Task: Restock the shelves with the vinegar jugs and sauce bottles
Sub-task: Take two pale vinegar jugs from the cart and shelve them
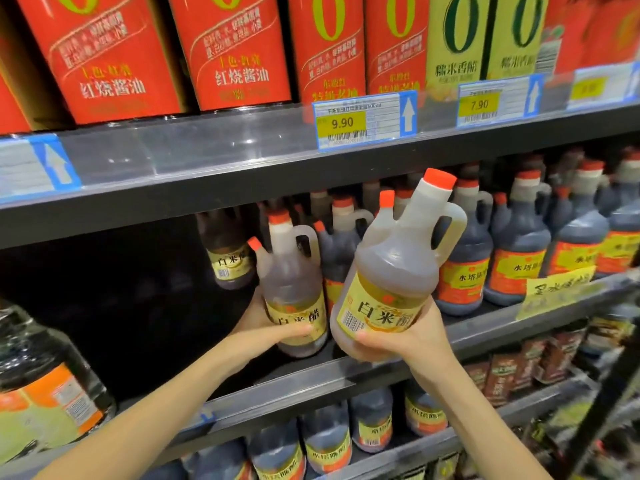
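Observation:
My left hand [266, 327] grips the base of a yellow-labelled vinegar jug [294, 285] with an orange cap, upright at the middle shelf [485, 327]. My right hand [405, 337] holds a second, larger-looking jug of the same kind [398, 271] from below, tilted to the right in front of the shelf. A third yellow-labelled jug [227, 251] stands deeper on the shelf behind the left one.
Dark jugs with red labels [512, 254] fill the middle shelf to the right. A dark empty gap [121, 278] lies left of my jugs. Red sauce cartons [228, 50] line the upper shelf; more jugs [325, 441] stand below. A large jug [41, 386] sits at far left.

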Tool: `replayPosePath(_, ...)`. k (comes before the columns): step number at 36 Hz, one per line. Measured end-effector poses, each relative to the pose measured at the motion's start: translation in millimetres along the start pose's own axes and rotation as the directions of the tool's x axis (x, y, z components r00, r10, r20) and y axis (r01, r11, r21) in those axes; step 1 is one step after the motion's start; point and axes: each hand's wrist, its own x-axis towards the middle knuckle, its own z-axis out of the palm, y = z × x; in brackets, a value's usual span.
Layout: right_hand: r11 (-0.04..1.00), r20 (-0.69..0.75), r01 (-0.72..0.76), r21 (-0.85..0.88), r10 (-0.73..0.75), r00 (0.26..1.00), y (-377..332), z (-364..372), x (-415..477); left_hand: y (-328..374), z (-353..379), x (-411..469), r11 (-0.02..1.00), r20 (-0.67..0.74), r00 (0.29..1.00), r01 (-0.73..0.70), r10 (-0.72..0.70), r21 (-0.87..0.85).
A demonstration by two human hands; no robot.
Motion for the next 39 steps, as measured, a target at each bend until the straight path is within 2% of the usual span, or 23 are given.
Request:
replayPosePath(3, 1.000, -0.005, -0.005, 0.002, 0.005, 1.000, 0, 1, 1, 10, -7, 3, 0.999, -0.019, 0.999, -0.032, 0.032, -0.029)
replayPosePath(9, 1.000, -0.013, -0.012, 0.002, 0.012, 1.000, 0, 4, 0, 32, -10, 8, 0.990, -0.005, 0.992, -0.127, 0.127, 0.065)
replayPosePath(20, 0.999, -0.020, -0.022, 0.023, 0.023, 1.000, 5, 4, 6, 19, -17, 25, 0.991, -0.082, 0.989, -0.121, 0.126, 0.064)
replayPosePath(26, 0.999, -0.008, -0.016, 0.034, 0.016, 1.000, 3, 4, 8, 13, -28, 44, 0.997, -0.110, 0.991, -0.079, 0.079, 0.008)
replayPosePath(35, 0.997, 0.042, 0.003, 0.075, -0.006, 0.999, 0, 4, 9, 7, -36, 68, 0.999, -0.217, 0.976, 0.016, -0.008, 0.036)
replayPosePath(39, 0.997, 0.041, 0.001, 0.076, -0.005, 0.999, 0, 4, 9, 5, -43, 71, 0.998, -0.221, 0.975, 0.042, -0.031, 0.044)
